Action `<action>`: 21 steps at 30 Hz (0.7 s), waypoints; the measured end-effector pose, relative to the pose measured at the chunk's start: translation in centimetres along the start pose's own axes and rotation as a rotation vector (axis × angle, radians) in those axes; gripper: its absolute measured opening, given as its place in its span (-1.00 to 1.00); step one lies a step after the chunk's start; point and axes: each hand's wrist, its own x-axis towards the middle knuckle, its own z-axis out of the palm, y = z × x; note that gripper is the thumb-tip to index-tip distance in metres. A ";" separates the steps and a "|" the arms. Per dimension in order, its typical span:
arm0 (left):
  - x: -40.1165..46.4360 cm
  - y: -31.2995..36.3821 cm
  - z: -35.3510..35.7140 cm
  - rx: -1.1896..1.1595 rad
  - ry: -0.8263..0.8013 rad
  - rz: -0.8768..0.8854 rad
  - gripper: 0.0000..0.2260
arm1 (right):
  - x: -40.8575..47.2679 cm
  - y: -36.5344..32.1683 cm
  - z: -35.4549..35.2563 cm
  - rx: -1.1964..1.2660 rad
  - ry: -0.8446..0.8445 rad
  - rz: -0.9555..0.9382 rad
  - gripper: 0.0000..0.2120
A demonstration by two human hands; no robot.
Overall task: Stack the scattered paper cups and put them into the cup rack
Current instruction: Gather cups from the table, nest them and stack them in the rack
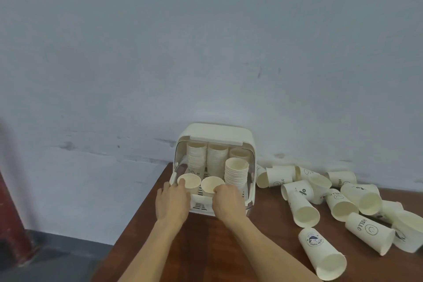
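Note:
A cream cup rack [215,131] with its lid raised stands at the table's far left, against the wall. Inside it are tall stacks of paper cups [235,173] at the back and right. Two single cups stand upright in its front row. My left hand [172,201] grips the left front cup [190,180], with the thumb over its rim. My right hand [227,200] grips the right front cup [211,184] the same way. Several loose cups [329,201] lie on their sides to the right of the rack.
The brown wooden table [206,247] has its left edge just beside the rack, with grey floor below. A blue-grey wall rises directly behind. A printed cup [321,256] lies near the front right, close to my right forearm.

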 end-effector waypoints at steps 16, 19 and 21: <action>-6.3 5.8 -2.0 -0.070 0.016 0.185 -0.64 | -8.2 5.0 -4.7 0.186 0.047 0.171 -0.69; -7.7 8.1 -2.1 -0.067 -0.009 0.237 -0.64 | -9.9 6.6 -5.9 0.187 0.063 0.182 -0.69; -8.5 9.6 -2.0 -0.089 -0.026 0.275 -0.63 | -10.7 7.7 -6.6 0.183 0.080 0.181 -0.66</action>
